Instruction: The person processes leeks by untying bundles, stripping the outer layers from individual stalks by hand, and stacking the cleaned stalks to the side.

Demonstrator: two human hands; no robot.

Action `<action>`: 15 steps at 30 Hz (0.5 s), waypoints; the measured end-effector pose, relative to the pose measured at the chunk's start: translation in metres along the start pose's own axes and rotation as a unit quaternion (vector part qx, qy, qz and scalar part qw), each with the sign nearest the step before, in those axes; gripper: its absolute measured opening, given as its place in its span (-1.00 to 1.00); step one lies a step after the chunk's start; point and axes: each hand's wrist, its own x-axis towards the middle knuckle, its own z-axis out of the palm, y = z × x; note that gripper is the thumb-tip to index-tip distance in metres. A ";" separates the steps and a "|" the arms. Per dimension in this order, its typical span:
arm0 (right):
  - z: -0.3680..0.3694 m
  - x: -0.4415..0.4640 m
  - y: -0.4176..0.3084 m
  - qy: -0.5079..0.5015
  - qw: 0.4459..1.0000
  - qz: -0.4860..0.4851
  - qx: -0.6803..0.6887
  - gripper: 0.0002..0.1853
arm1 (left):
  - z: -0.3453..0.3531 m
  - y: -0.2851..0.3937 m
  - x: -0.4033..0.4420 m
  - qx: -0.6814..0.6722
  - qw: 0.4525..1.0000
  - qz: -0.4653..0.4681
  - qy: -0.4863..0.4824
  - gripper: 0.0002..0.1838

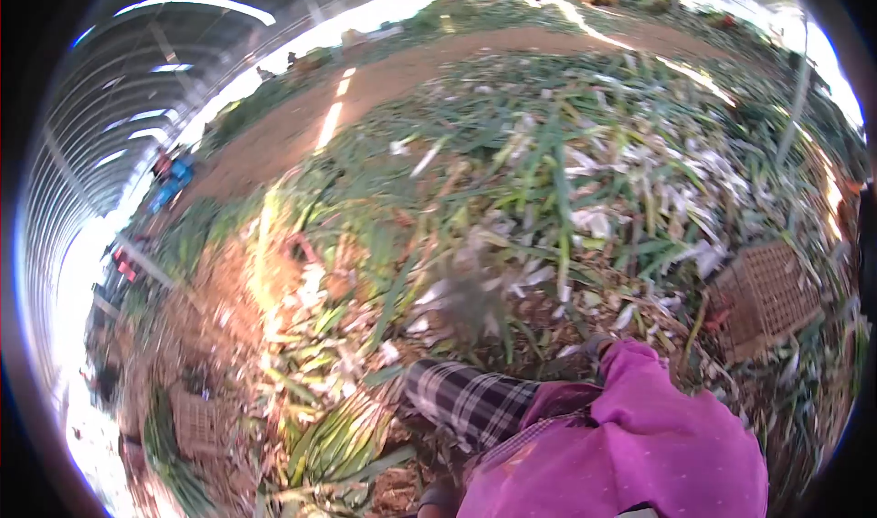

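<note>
Long yellow-green leaves lie apparently gathered at 7 o'clock, loose green-and-white stalks at 1 o'clock appear ungathered, neither hand's opening or hold is discernible, and a brown woven basket rests at 3 o'clock.

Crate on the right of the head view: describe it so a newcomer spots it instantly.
Start at the bright pink garment at the bottom, then go right and up to the edge of the plant litter. There lies a brown lattice-sided crate. Its boxy shape and regular grid set it apart from the loose green leaves and white scraps beside it.
</note>
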 end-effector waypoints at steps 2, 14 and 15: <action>0.000 0.070 0.007 0.116 0.964 -0.219 -0.094 -0.63 | -0.008 -0.019 -0.023 0.019 1.000 -0.018 -0.005 -0.49; -0.349 0.032 -0.421 0.253 0.918 -0.305 0.027 -0.53 | -0.166 -0.176 -0.154 0.134 0.895 -0.309 0.292 -0.44; -0.350 0.034 -0.441 0.245 0.916 -0.316 -0.006 -0.54 | -0.166 -0.192 -0.155 0.150 0.885 -0.339 0.282 -0.46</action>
